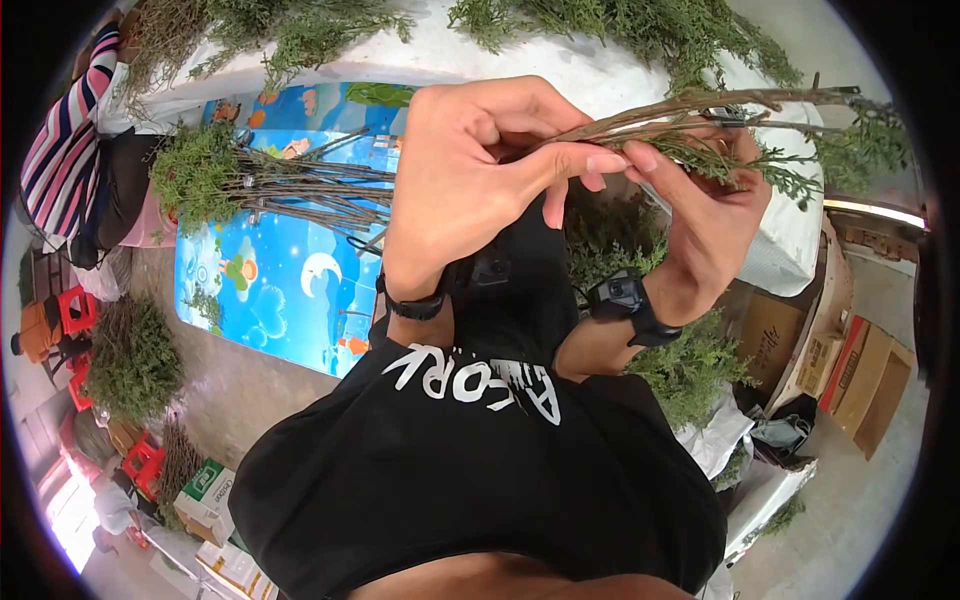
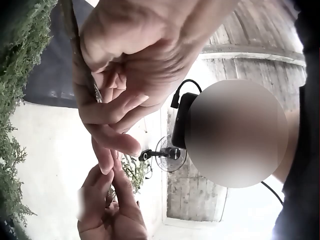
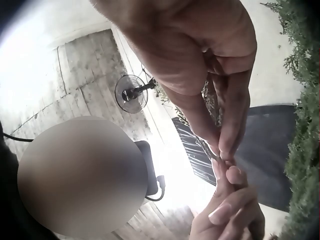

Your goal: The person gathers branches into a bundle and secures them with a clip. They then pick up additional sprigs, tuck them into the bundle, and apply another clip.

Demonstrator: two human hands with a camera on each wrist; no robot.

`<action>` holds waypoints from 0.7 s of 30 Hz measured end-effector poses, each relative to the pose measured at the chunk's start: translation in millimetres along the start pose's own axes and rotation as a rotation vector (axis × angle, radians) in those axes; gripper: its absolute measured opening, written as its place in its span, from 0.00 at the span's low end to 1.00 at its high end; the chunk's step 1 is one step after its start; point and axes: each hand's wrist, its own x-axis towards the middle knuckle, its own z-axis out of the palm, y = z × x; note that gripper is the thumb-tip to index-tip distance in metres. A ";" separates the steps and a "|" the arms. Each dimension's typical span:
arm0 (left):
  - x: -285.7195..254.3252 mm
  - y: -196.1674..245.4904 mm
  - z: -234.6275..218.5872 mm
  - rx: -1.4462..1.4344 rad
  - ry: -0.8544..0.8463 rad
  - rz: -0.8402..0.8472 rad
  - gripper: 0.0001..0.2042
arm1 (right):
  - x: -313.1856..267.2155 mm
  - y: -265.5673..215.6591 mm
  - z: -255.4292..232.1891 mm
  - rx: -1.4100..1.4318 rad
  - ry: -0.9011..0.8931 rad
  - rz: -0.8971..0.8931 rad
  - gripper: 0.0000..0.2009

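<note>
Several thin brown stems with green leafy sprigs [image 1: 860, 150] are held up level in front of the chest. My left hand [image 1: 470, 170] curls its fingers round the stem ends, thumb along them. On the leafy side, my right hand [image 1: 715, 200] pinches the stems between thumb and fingers. The fingertips of both hands meet or nearly meet in the middle. In the left wrist view, the left hand [image 2: 140, 55] has a stem running along its fingers. The right wrist view shows the right hand [image 3: 200, 55] pinching a thin stem beside the left fingertips.
A bundle of stems with leaves [image 1: 200, 175] lies on the blue patterned table [image 1: 270, 300] at left. More greenery [image 1: 640, 30] rests on white sacking behind. Leafy piles, cardboard boxes [image 1: 870, 390] and red stools [image 1: 75, 310] stand around. A person in a striped top [image 1: 75, 160] is at far left.
</note>
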 end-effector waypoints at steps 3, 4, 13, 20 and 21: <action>1.0 -10.0 2.4 0.025 0.003 0.052 0.03 | 1.1 4.3 -3.2 0.021 0.037 0.021 0.18; 1.0 -9.6 2.7 0.018 0.003 0.050 0.03 | 1.2 5.3 -4.2 0.011 0.026 0.014 0.18; 1.9 -7.8 7.9 0.004 0.066 0.044 0.02 | 4.4 16.4 1.4 0.056 0.059 -0.096 0.19; 2.4 -2.2 9.0 -0.119 0.083 0.019 0.03 | 4.9 14.4 6.4 0.136 0.040 -0.038 0.20; 1.8 -2.2 8.3 -0.113 0.079 0.018 0.03 | 3.5 14.1 7.4 0.135 0.045 -0.047 0.20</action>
